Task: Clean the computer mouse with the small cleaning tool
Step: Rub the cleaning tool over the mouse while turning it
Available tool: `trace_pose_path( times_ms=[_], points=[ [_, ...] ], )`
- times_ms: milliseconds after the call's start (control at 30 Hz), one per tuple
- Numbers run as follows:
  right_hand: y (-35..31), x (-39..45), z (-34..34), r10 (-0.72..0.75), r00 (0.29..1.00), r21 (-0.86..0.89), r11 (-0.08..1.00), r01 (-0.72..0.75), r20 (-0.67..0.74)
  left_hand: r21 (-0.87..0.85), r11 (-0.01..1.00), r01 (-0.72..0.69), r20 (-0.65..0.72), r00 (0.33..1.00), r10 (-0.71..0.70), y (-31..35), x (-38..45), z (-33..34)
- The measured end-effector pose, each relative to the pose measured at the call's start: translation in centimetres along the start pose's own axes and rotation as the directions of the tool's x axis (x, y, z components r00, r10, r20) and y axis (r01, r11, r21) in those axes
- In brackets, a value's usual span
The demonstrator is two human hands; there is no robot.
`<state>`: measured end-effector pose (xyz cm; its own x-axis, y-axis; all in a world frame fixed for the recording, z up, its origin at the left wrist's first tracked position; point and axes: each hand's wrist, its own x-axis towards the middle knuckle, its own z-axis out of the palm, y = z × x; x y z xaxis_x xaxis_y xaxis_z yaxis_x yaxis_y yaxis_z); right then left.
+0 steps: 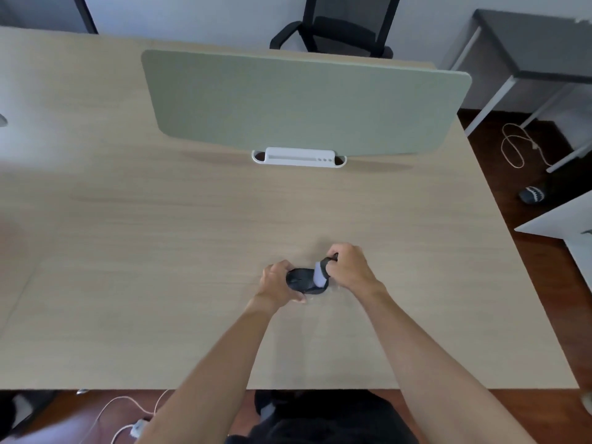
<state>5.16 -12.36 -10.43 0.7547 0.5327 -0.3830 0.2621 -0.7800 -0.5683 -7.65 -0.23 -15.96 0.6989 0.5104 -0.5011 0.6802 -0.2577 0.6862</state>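
Note:
A dark computer mouse (301, 279) lies on the light wooden desk (192, 235), a little right of centre and near me. My left hand (278, 281) grips its left side, fingers curled over the top and thumb along the near edge. My right hand (347, 265) holds the small cleaning tool (321, 273), which has a dark handle and a pale grey-white head. The pale head presses on the right part of the mouse. The right edge of the mouse is hidden under the tool and my fingers.
A green divider panel (304, 104) stands across the desk's middle, with a white socket bar (299, 157) at its foot. A black office chair (339, 27) sits beyond the desk. A grey side table (538, 46), cables and a dark object lie on the floor at right.

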Motion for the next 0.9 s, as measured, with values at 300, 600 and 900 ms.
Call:
trace_pose_path(
  times_ms=[300,600,900],
  points=[
    [-1.6,0.3,2.5,-0.069,0.97,0.065,0.996,0.056,0.231,0.079,0.995,0.06,0.002,0.998,-0.061,1.3,-0.2,-0.3],
    [-1.6,1.8,-0.8,-0.083,0.988,0.023,0.996,0.081,0.132,0.147,0.987,0.068,0.026,0.997,-0.072,2.3,-0.3,-0.5],
    [1.0,2.2,-1.3,-0.004,0.984,0.033,0.999,-0.002,0.18,0.264,0.964,0.025,0.043,0.998,-0.038,2.5,0.6,-1.0]
  ],
)
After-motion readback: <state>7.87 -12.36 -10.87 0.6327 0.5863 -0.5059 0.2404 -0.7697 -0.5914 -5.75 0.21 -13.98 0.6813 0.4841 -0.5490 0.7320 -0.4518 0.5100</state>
